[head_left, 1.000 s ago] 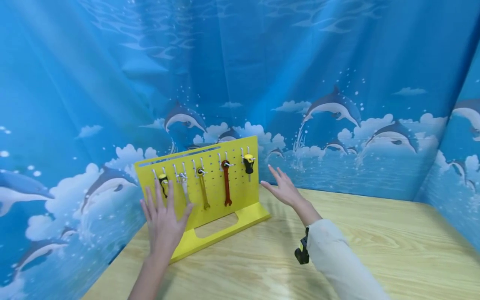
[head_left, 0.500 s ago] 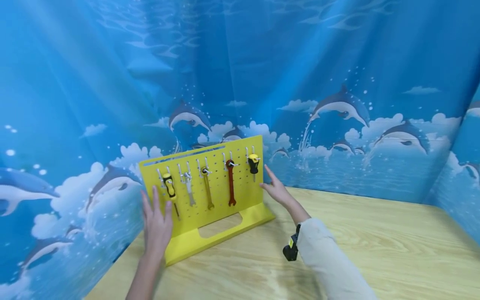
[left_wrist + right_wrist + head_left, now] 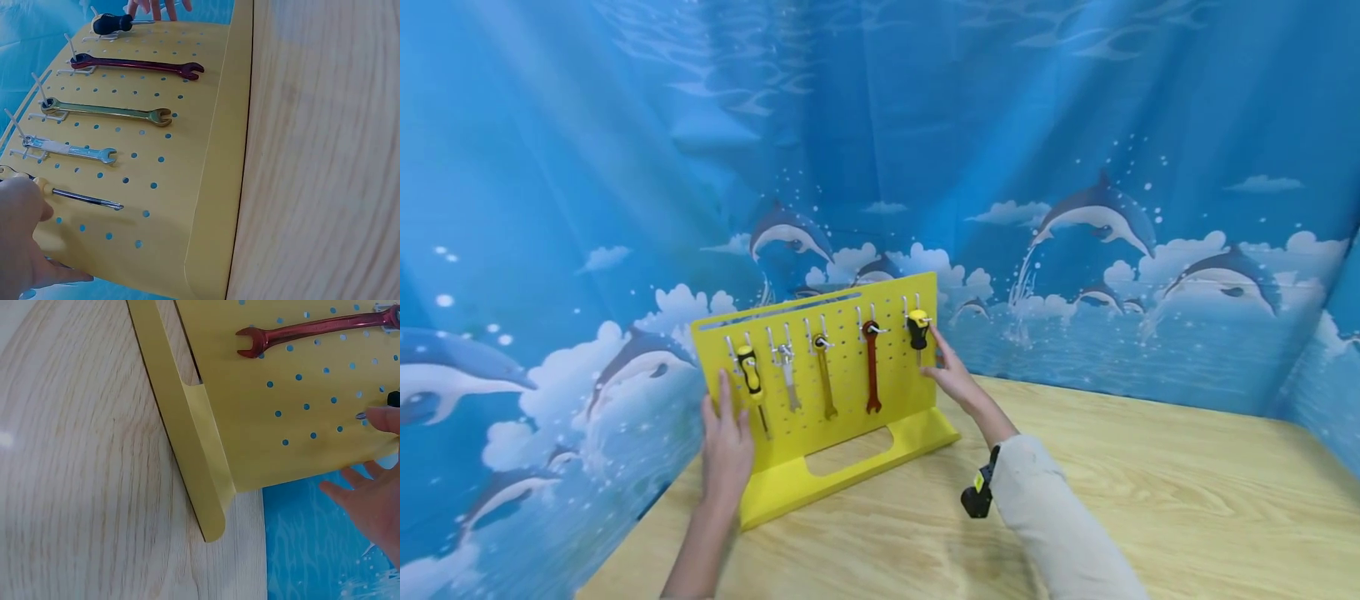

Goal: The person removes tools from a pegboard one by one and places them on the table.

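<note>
A yellow pegboard (image 3: 842,383) stands upright on its base, with tools hanging on its hooks. My left hand (image 3: 727,458) is at the board's left edge, its thumb in front near a yellow-and-black screwdriver (image 3: 749,371). At the opposite edge is my right hand (image 3: 961,385), thumb before the board beside a stubby screwdriver (image 3: 917,330); in the right wrist view its other fingers (image 3: 356,478) reach past the edge toward the back. Fingers of both hands look fairly straight. Between the screwdrivers hang a silver wrench (image 3: 788,379), a gold wrench (image 3: 825,379) and a red wrench (image 3: 872,371).
The board's base (image 3: 850,479) has a cutout and rests on a light wooden table (image 3: 1150,483). Blue dolphin-printed curtains (image 3: 880,150) enclose the table's back and sides. A small black camera (image 3: 977,498) is worn at the right wrist.
The left hand has shifted off the front of the board to its left edge, uncovering the screwdriver there. The right hand has come in to the right edge. The board keeps its place.
</note>
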{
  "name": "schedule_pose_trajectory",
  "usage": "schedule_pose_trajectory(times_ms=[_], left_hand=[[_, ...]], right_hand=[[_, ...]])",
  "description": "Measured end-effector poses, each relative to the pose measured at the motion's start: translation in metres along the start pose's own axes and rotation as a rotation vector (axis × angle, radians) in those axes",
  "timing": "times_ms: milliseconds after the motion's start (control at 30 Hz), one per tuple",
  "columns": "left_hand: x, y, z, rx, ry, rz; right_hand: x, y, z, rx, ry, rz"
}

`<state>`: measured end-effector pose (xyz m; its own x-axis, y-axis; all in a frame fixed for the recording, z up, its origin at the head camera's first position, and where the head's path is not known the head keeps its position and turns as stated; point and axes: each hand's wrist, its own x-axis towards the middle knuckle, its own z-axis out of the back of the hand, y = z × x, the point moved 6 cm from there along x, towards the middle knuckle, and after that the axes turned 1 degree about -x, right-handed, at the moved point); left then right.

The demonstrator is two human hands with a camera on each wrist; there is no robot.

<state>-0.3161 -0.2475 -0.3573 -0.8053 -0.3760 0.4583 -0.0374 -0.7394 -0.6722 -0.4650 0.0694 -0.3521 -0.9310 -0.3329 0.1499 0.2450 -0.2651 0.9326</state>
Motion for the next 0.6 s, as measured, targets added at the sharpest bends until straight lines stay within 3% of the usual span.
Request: schedule_pose_trajectory(times_ms=[233, 400, 600], left_hand=[[0.002, 0.001, -0.001, 0.053, -0.038, -0.051], [0.005, 0.002, -0.001, 0.06, -0.017, -0.057], [0.008, 0.006, -0.002, 0.074, 0.006, -0.09]], right_hand=[[-0.008, -0.003, 0.006, -0.076, -0.032, 0.054], [-0.018, -0.003, 0.011, -0.142, -0.075, 0.134], [-0.033, -0.008, 0.015, -0.094, -0.173, 0.208]])
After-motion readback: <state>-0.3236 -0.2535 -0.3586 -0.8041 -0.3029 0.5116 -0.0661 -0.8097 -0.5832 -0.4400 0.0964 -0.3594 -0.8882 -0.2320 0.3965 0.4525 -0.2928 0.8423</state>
